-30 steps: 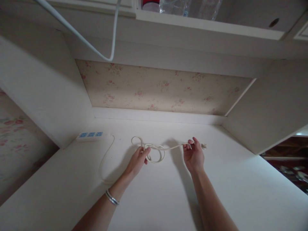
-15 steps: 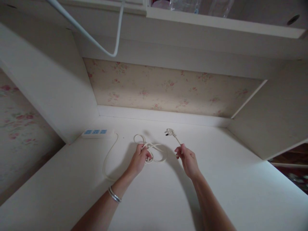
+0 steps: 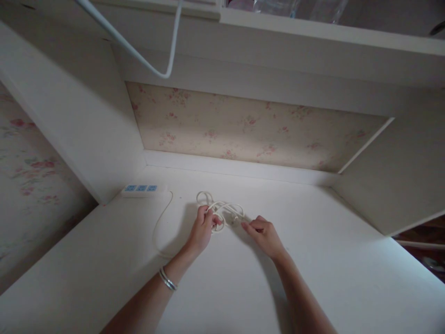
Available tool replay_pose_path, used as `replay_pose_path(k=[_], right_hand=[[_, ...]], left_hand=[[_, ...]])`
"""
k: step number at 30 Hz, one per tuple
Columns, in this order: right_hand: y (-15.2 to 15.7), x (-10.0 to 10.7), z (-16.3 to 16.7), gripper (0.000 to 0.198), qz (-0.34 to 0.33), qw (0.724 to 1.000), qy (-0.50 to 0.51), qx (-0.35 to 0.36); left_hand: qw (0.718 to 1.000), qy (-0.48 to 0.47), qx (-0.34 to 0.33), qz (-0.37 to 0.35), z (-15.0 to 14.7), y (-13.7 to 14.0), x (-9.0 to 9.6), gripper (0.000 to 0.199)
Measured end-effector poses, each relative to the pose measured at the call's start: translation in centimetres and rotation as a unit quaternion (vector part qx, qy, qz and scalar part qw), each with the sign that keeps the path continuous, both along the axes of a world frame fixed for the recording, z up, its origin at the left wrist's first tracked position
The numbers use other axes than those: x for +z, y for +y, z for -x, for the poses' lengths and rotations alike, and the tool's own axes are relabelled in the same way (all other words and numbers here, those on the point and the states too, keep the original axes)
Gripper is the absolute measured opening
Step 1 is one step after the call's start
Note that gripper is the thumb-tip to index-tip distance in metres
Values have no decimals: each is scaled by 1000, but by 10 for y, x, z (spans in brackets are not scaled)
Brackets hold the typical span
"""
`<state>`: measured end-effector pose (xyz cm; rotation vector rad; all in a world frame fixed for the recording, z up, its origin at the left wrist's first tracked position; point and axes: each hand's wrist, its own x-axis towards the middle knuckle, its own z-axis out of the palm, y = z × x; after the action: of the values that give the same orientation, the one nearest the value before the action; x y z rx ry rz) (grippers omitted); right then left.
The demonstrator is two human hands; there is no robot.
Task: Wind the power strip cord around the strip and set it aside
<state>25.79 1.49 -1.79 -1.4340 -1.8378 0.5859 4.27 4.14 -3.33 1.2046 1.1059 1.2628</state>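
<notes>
My left hand [image 3: 202, 227] is closed around a loose tangle of white power cord [image 3: 227, 204], whose loops spread beyond the fingers over the white desk. To the right, my right hand [image 3: 264, 234] has its fingers pinched together at the cord's plug end. The pale plug [image 3: 236, 219] shows blurred beside the loops, left of my right thumb; its pins cannot be made out. On the far left of the desktop lies a white power strip [image 3: 139, 190] with blue socket faces. From its right end, a length of cord curves down toward my left wrist.
The white desk [image 3: 215, 297] is bounded by side panels and a floral-papered back wall [image 3: 222, 125]. Overhead, a white shelf edge [image 3: 313, 35] holds clear plastic items. A bent pale metal rod [image 3: 139, 55] hangs in the upper left.
My right hand has swung the plug from the upper right down and left toward the tangle. My left hand stays on the loops. The view has shifted slightly.
</notes>
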Motion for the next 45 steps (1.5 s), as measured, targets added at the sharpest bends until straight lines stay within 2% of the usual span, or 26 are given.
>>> replay_pose_path(k=[3,5,9,12,16,19,22,24,28,31,33,36,40,42,45], right_hand=[[2,-6,5,43,-58,995,-74,-15],[3,-9,8,37,-72,993,-84,-39],[4,-14,15,33,-10,990,-32,-135],[7,-17,19,45,28,982,8,-186],[9,-20,19,73,5,979,15,-204],[10,-22,17,81,-3,980,-7,-197],[10,-19,14,74,8,982,-59,-178],[10,-15,12,63,17,979,-106,-174],[12,-7,9,32,26,952,-203,-229],[14,-8,7,20,36,944,-207,-256],[15,-11,4,19,34,945,-192,-264],[17,-16,-4,29,18,962,-150,-227],[19,-18,-18,39,2,996,-29,-83],[19,-15,-24,44,53,997,48,-14],[16,-8,-30,51,149,975,156,54]], left_hand=[[999,28,-18,-22,-2,-8,3,29],[998,47,-35,-35,-4,-14,6,29],[992,89,-67,-58,-5,-22,11,29],[984,121,-100,-85,-6,-27,12,28],[965,173,-156,-120,-6,-33,14,30],[947,202,-196,-152,-6,-38,15,30],[930,230,-224,-181,-7,-42,17,30],[927,239,-224,-185,-8,-43,18,30],[930,241,-215,-176,-8,-43,15,30],[932,239,-214,-167,-8,-44,12,30],[936,236,-211,-156,-9,-44,11,31],[945,221,-198,-134,-11,-43,11,31],[969,168,-155,-96,-12,-40,10,32],[980,119,-143,-75,-13,-36,10,31],[991,39,-125,-34,-12,-29,10,31]])
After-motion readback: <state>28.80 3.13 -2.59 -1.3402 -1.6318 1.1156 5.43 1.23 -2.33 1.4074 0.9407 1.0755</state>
